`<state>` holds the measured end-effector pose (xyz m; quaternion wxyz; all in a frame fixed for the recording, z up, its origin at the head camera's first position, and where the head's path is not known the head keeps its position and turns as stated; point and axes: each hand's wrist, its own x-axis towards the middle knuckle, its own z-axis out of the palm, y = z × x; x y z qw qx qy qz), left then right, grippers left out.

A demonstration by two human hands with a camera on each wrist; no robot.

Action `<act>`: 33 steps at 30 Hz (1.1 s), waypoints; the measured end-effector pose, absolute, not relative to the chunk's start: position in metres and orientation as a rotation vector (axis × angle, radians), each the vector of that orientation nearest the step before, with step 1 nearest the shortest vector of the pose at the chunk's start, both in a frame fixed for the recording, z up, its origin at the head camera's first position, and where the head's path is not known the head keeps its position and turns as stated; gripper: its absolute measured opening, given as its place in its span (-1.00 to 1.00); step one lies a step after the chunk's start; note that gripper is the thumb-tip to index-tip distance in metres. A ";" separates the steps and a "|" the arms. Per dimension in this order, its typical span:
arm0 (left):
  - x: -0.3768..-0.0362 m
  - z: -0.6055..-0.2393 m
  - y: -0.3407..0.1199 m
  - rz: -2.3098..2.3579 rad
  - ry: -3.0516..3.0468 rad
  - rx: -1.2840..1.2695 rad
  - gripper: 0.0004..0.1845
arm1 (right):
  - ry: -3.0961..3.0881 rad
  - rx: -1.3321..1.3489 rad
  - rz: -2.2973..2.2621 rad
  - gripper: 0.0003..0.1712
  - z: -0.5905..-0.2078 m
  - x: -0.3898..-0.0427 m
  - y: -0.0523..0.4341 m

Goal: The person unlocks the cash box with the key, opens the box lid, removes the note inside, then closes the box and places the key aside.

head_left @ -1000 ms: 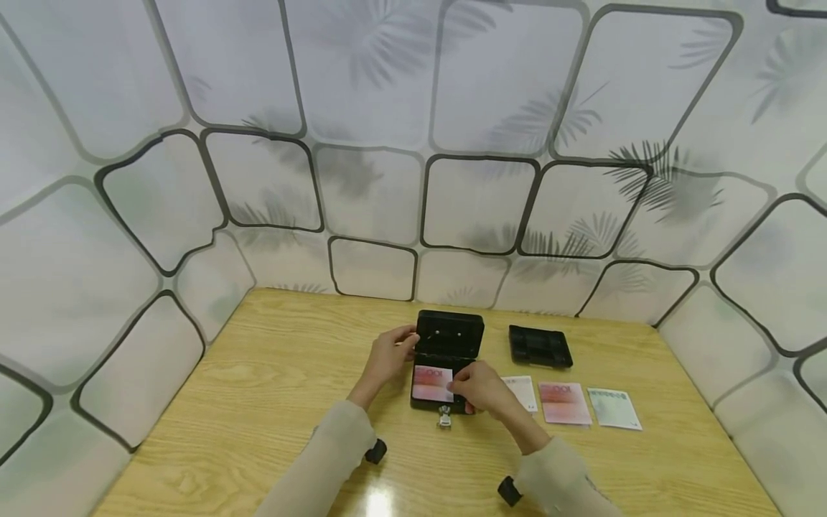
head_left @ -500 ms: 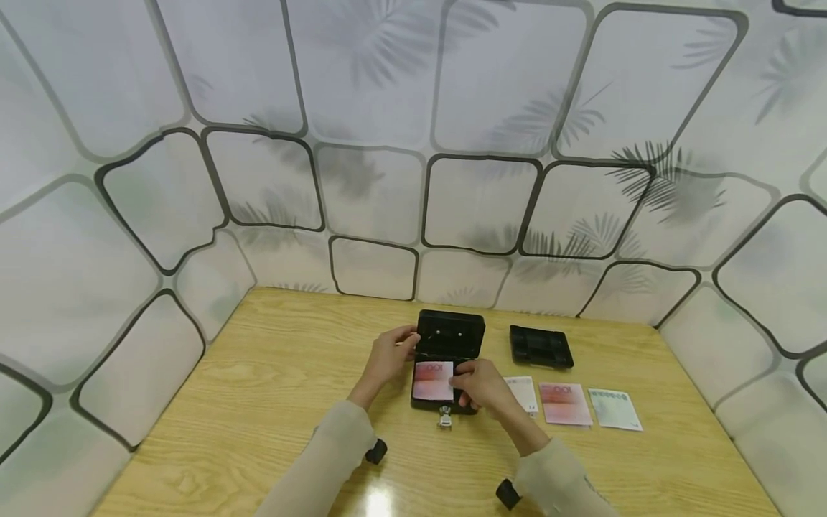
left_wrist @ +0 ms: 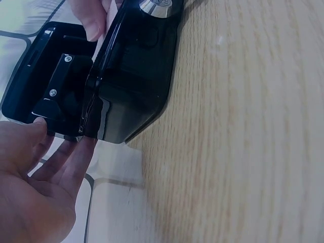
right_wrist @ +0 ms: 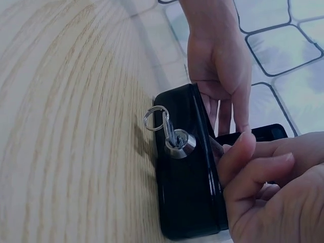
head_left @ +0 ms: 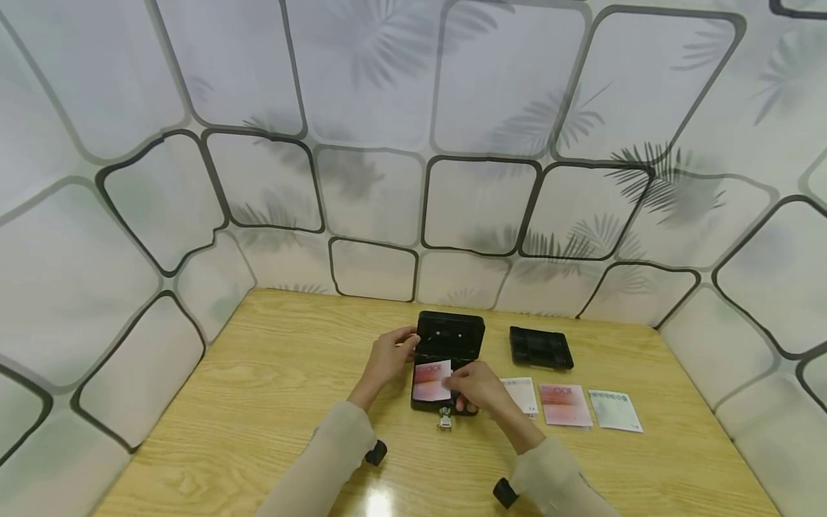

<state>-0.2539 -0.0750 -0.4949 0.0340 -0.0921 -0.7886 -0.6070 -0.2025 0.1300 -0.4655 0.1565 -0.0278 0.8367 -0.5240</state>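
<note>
A small black cash box (head_left: 450,332) stands with its lid raised in the head view. Its front lock (right_wrist: 181,144) has a key with a ring (right_wrist: 156,118) in it. Inside the box lies a pink banknote (head_left: 429,382) marked 100, slightly tilted. My left hand (head_left: 390,353) holds the lid's left side; in the left wrist view its thumb (left_wrist: 33,132) is at the inner edge and the other fingers lie behind. My right hand (head_left: 478,385) pinches the banknote's right edge, and its curled fingers (right_wrist: 243,152) hide part of the box's interior.
Right of the box, a whitish banknote (head_left: 522,396), a pink banknote (head_left: 565,404) and a pale green one (head_left: 615,410) lie in a row on the wooden table (head_left: 310,337). A black compartment tray (head_left: 540,347) sits behind them. Patterned cloth walls (head_left: 375,266) surround the table.
My right hand has shifted the pink banknote about inside the box, and the note has turned slightly, its right side higher. The left hand keeps its place at the lid.
</note>
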 end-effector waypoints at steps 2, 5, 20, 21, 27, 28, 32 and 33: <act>-0.254 -0.495 -0.075 -1.868 -2.426 -0.283 -0.69 | 2.383 -0.086 -1.503 -0.79 -0.467 -0.204 0.130; -0.254 -0.496 -0.075 -1.874 -2.424 -0.275 -0.69 | 2.377 -0.091 -1.500 -0.76 -0.469 -0.205 0.130; -0.253 -0.496 -0.075 -1.891 -2.409 -0.270 -0.69 | 2.414 -0.109 -1.478 -0.73 -0.468 -0.205 0.129; -0.253 -0.496 -0.075 -1.894 -2.406 -0.265 -0.69 | 2.423 -0.113 -1.471 -0.72 -0.468 -0.205 0.129; -0.254 -0.495 -0.074 -1.892 -2.416 -0.258 -0.69 | 2.455 -0.130 -1.461 -0.66 -0.469 -0.206 0.129; -0.254 -0.495 -0.074 -1.893 -2.419 -0.255 -0.68 | 2.461 -0.128 -1.459 -0.66 -0.469 -0.206 0.129; -0.254 -0.495 -0.074 -1.899 -2.425 -0.247 -0.68 | 2.477 -0.117 -1.448 -0.63 -0.469 -0.205 0.130; -0.254 -0.495 -0.074 -1.900 -2.425 -0.247 -0.68 | 2.482 -0.112 -1.449 -0.64 -0.468 -0.205 0.130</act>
